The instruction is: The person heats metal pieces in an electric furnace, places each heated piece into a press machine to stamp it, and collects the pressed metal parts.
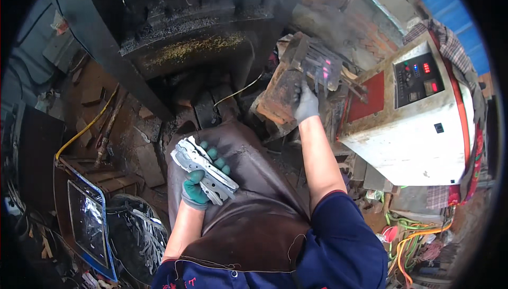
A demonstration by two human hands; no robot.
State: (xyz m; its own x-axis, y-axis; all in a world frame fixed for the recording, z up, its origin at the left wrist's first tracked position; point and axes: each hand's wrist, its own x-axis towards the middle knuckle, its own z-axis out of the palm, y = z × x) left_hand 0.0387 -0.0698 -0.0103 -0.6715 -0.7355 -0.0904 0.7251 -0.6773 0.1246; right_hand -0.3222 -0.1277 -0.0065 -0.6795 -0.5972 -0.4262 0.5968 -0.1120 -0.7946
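Observation:
My left hand [197,186], in a green-and-grey glove, is closed around a small stack of flat silvery metal pieces [203,167] with holes and notched edges. The stack lies slanted above the brown apron [248,220] on my lap. My right hand [307,102], in a grey glove, reaches forward to a worn firebrick [280,96]. Its fingers look closed on the lower end of a dark flat metal strip [317,81], though they partly hide it. Several similar dark strips [323,59] lie beside and beyond it, with small spots glowing pink-red.
A dark furnace-like frame [196,51] with a grainy ledge stands ahead. At right is a white control cabinet [402,146] with lit displays. A black tub [140,231] of metal pieces and a blue-edged frame [108,236] stand at left. Coloured cables [410,246] lie at lower right.

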